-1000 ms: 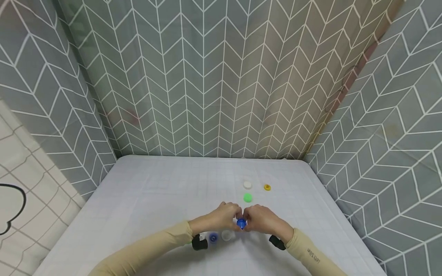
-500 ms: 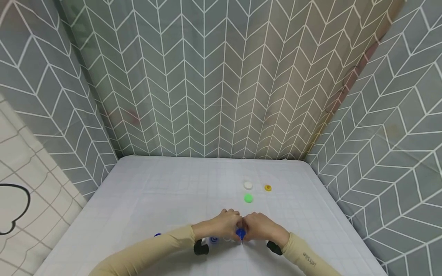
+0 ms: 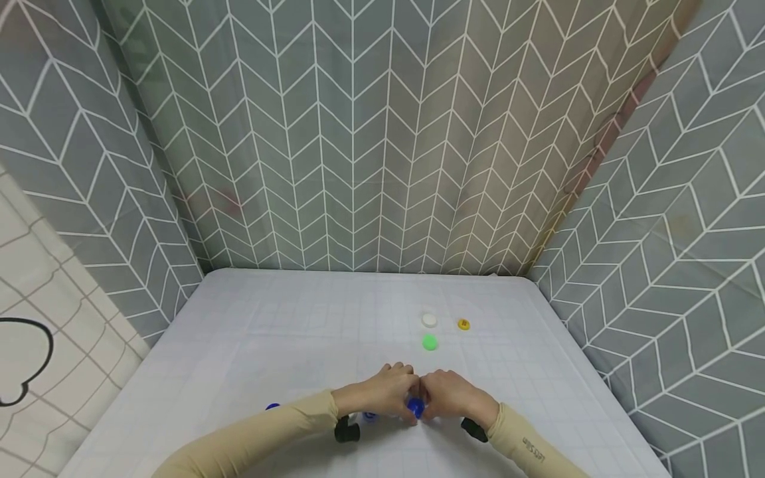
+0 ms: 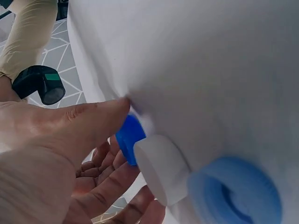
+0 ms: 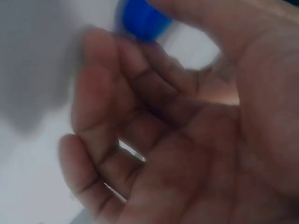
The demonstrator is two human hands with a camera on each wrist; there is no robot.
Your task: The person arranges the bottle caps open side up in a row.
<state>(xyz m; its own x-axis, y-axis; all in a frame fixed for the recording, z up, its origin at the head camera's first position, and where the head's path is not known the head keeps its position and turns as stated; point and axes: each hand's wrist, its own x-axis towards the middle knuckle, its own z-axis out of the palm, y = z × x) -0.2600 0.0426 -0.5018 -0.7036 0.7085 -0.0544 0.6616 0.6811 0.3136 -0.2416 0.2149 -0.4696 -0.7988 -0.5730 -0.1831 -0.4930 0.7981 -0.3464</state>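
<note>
Your left hand [image 3: 385, 390] and right hand [image 3: 451, 392] come together low over the desk [image 3: 311, 325], and the grip of each pinches the same small blue piece [image 3: 416, 407], which sits between them toward the side nearest you. Seen from your left wrist, your thumb is right at that piece's edge (the right wrist view is blurred, so exact fingertip contact there is hard to tell). Just beside it you have a white disc [image 4: 161, 170] and then a paler blue ring [image 4: 254, 182]; you cannot tell whether those two touch. Out beyond your hands lie a white round cap [image 3: 429, 320], a green round cap [image 3: 429, 342] a little nearer you, and a yellow cap [image 3: 463, 324] to the right, all apart from one another. Behind your left sleeve [image 3: 263, 430], a dark blue edge [image 3: 273, 405] shows, the rest of it hidden.
</note>
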